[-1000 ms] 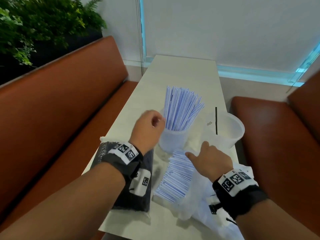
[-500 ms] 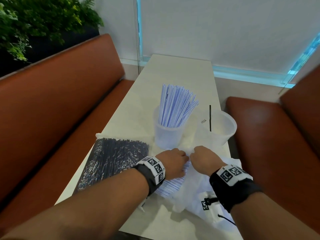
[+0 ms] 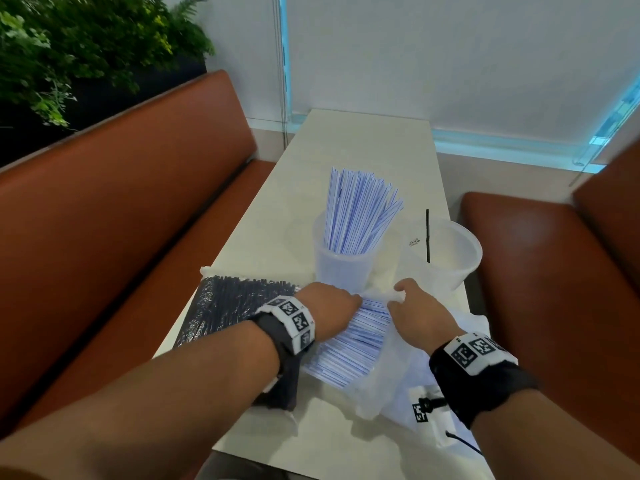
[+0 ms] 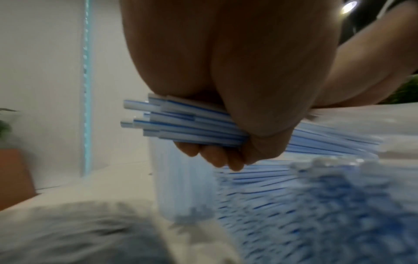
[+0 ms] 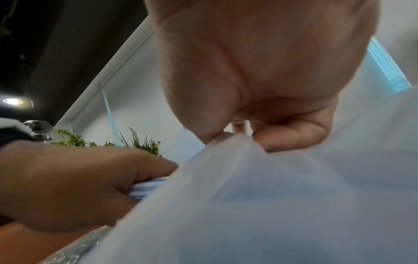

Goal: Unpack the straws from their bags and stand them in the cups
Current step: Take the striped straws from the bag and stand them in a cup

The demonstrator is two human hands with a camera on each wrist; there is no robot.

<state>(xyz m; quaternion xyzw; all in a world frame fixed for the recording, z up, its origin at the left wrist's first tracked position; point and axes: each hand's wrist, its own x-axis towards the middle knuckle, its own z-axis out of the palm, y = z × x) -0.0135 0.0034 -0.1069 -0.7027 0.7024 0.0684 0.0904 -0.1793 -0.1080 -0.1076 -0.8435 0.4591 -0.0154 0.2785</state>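
My left hand [image 3: 341,303] grips a bunch of blue-and-white straws [image 4: 194,126] at the mouth of their clear bag [image 3: 391,372]. The rest of that pile of straws [image 3: 349,344] lies in the bag on the table. My right hand [image 3: 403,297] pinches the bag's upper edge [image 5: 237,142] beside the left hand. Just beyond stands a clear cup [image 3: 341,268] full of upright blue-and-white straws [image 3: 356,209]. To its right a second clear cup [image 3: 450,258] holds one black straw [image 3: 428,233]. A sealed bag of black straws [image 3: 228,306] lies under my left forearm.
The narrow pale table [image 3: 360,147] runs away from me between two brown bench seats [image 3: 121,220] [image 3: 540,271]. More crumpled clear plastic [image 3: 436,424] lies at the near right under my right wrist. Plants [image 3: 69,46] stand behind the left bench.
My left hand came down from beside the full cup to the open bag and took hold of a bunch of straws. My right hand shifted to pinch the bag's edge.
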